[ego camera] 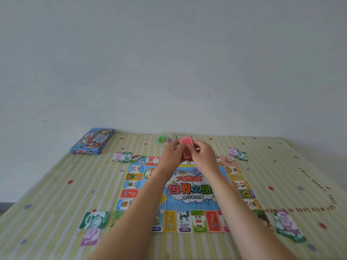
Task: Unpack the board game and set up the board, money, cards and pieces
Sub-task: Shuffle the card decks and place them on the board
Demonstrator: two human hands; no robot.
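Observation:
The colourful game board (187, 192) lies unfolded flat in the middle of the table. Above its far edge my left hand (170, 152) and my right hand (202, 153) together hold a stack of red-backed cards (185, 147), with one card raised at the top. Paper money lies in small piles off each corner of the board: far left (123, 156), far right (237, 153), near left (93, 221) and near right (286, 227). Small green, red and blue pieces (163, 140) sit in a heap beyond the board, partly behind my hands.
The blue game box (92, 141) lies at the far left of the table by the wall. A striped, dotted tablecloth (56, 184) covers the table. A plain wall stands right behind the far edge.

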